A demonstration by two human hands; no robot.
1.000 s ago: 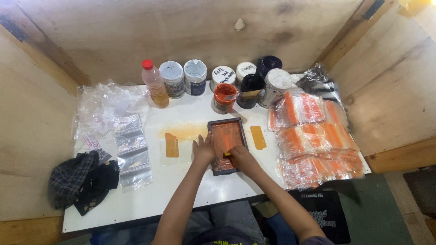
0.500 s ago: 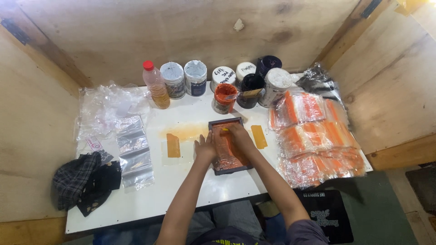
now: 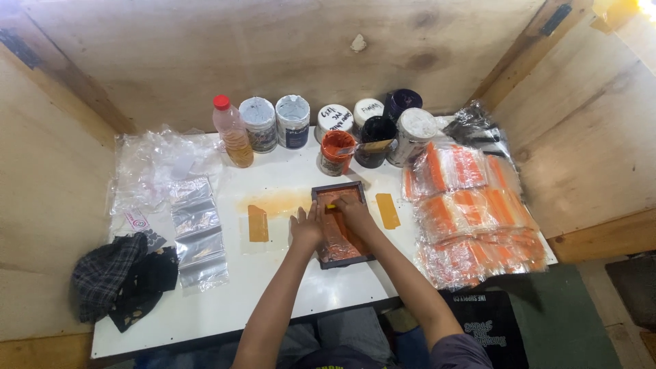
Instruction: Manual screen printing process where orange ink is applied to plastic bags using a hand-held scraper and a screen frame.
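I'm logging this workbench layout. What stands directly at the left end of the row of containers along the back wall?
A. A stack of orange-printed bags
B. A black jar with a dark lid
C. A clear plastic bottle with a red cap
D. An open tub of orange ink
C: the clear plastic bottle with a red cap stands leftmost, just left of the white-lidded jars.
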